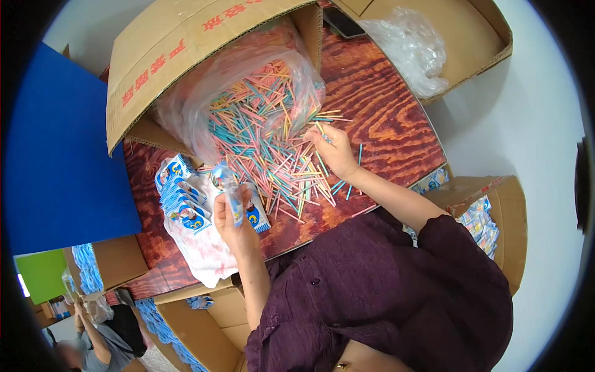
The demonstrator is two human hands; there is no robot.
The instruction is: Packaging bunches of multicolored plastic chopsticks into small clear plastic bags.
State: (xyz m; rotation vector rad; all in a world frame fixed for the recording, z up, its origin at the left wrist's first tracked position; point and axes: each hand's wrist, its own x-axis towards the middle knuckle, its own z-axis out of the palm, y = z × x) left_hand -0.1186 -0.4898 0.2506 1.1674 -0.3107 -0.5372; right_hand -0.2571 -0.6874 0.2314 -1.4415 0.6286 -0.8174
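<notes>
Head view: I hold a packet [228, 180] in the left hand [230, 224], left of the stick pile [248, 130], and pinch sticks [320, 129] in the right hand [333, 152] at the pile's right edge, best aligned with light pressure.

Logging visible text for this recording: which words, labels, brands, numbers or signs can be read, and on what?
Wording isn't copied here, only its place.
Cardboard box: large red characters on its outside, clear enough to read.
Blue-and-white packets: small print beside a picture, too small to read.
Clear packet in the left hand: too blurred to read.
</notes>
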